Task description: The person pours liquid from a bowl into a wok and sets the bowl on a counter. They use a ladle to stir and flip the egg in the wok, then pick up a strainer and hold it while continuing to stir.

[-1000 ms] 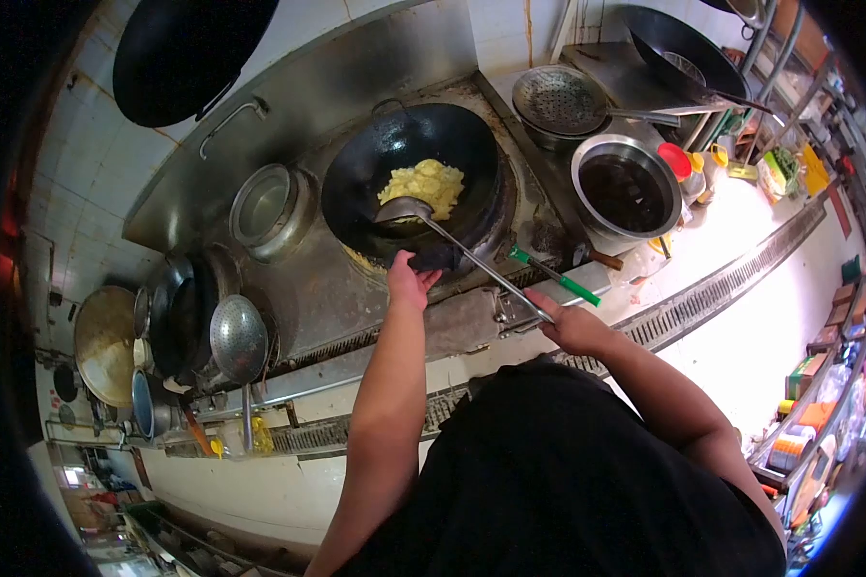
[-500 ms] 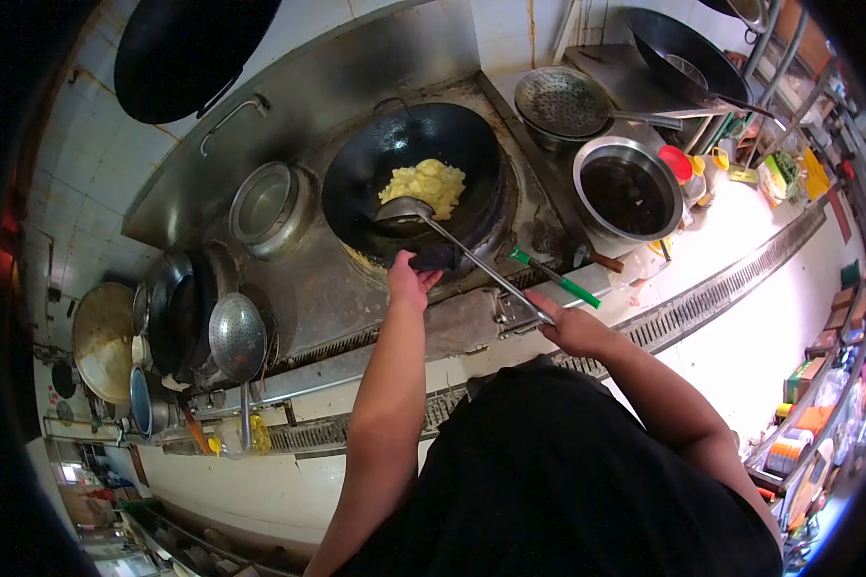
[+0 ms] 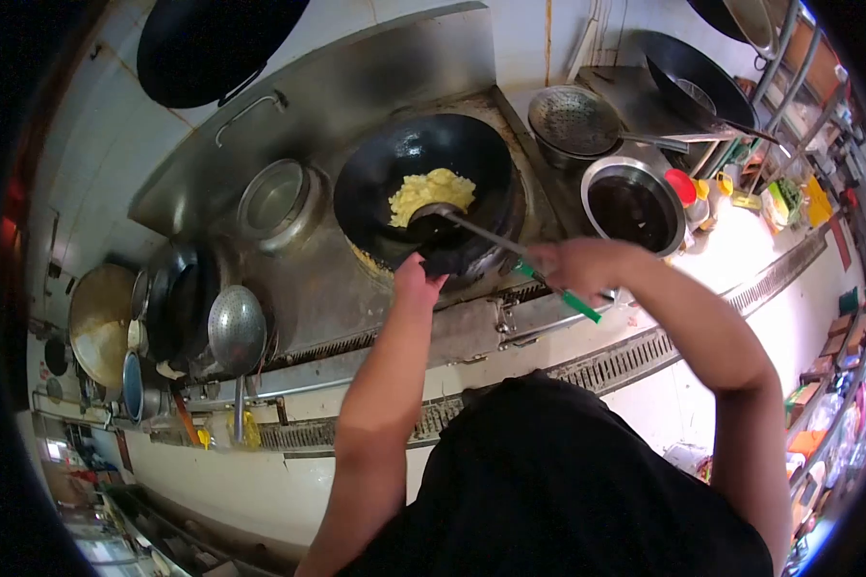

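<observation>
A large black wok (image 3: 373, 173) sits on the stove burner with a mound of yellow scrambled egg (image 3: 435, 190) in its middle. My left hand (image 3: 417, 282) is closed at the wok's near rim, on a dark cloth (image 3: 445, 263) there. My right hand (image 3: 587, 267) grips the long handle of a metal ladle (image 3: 486, 232). The ladle's bowl is tilted down inside the wok, against the near side of the egg. Just under my right hand a green-handled tool (image 3: 580, 308) lies across the stove's front edge, partly hidden.
Right of the wok stand a steel pot of dark liquid (image 3: 589, 197) and a perforated strainer (image 3: 575, 120). A lidded metal pot (image 3: 277, 207) is to the left. Another strainer (image 3: 238, 330) juts over the left front edge. Seasoning bottles (image 3: 704, 199) stand at far right.
My right hand has risen and moved forward, bringing the ladle handle flatter. The ladle's bowl has shifted right against the egg. My left hand stays at the rim; the view has shifted slightly.
</observation>
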{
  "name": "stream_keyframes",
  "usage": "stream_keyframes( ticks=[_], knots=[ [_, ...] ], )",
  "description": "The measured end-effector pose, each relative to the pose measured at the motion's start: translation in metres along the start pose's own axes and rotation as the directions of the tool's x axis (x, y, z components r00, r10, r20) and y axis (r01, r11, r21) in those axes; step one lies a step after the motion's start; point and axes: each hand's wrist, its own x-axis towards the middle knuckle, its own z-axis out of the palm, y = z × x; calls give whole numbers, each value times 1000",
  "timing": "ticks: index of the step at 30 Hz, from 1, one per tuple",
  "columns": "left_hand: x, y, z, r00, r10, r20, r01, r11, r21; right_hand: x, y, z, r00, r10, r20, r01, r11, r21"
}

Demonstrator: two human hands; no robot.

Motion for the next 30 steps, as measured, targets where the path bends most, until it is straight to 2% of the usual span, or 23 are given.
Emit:
stream_keyframes(
  ticks=[2,3,5,7,9,11,12,13,14,15,16,17,19,20,21,22,23,25,26,30],
  knots=[
    [-32,10,23,998,17,-60,-19,999,-33,-2,-19,-37,981,153,119,-163,983,80],
    [-47,15,37,993,19,-114,-26,998,-57,-6,-28,-54,982,153,113,-162,984,70],
    [-61,16,42,994,25,-107,-34,996,-81,-13,-42,-70,964,209,163,-187,972,-142],
    [-56,11,37,994,39,-99,-49,994,-95,-4,-35,-57,974,195,118,-180,976,-123],
    [-27,-19,12,992,118,-42,-122,986,-115,11,-14,-23,979,191,78,-182,977,-107],
    [-21,-64,-27,975,220,-1,-216,954,-206,22,16,23,972,-20,-232,-22,984,-175],
    [-50,-77,-43,977,205,-67,-212,969,-127,12,20,43,936,-55,-348,-48,958,-282],
    [-84,-88,-48,971,232,-64,-238,962,-132,-4,18,56,923,-10,-384,-95,963,-254],
    [-98,-109,-54,900,422,-110,-435,848,-303,-23,16,64,905,-18,-424,-81,973,-214],
    [-107,-123,-71,894,421,-157,-447,868,-217,-33,27,76,866,-125,-483,26,978,-206],
    [-115,-124,-74,883,422,-207,-453,882,-131,-42,31,73,865,-130,-484,26,976,-216],
    [-110,-119,-71,882,421,-211,-453,881,-136,-56,31,70,902,-82,-424,18,988,-151],
    [-122,-84,-40,864,493,-101,-498,866,-32,-78,23,67,942,-31,-335,6,997,-76],
    [-143,-47,-2,910,322,-263,-317,946,63,-85,19,60,956,-35,-293,46,998,31],
    [-115,-34,3,940,274,-204,-275,961,21,-88,16,54,966,-45,-255,82,987,136],
    [-104,-19,20,937,299,-179,-299,954,28,-88,11,52,968,-47,-248,83,987,138],
    [-91,-7,30,936,247,-251,-245,969,39,-86,5,50,980,-8,-200,69,951,300],
    [-48,-4,23,956,215,-202,-223,975,-17,-76,-1,51,991,12,-132,62,837,543],
    [-28,-6,18,971,187,-147,-199,977,-71,-68,-3,55,991,12,-133,63,837,544],
    [4,-25,7,976,182,-122,-189,981,-44,-48,-20,64,980,-1,-199,125,781,612]
  ],
)
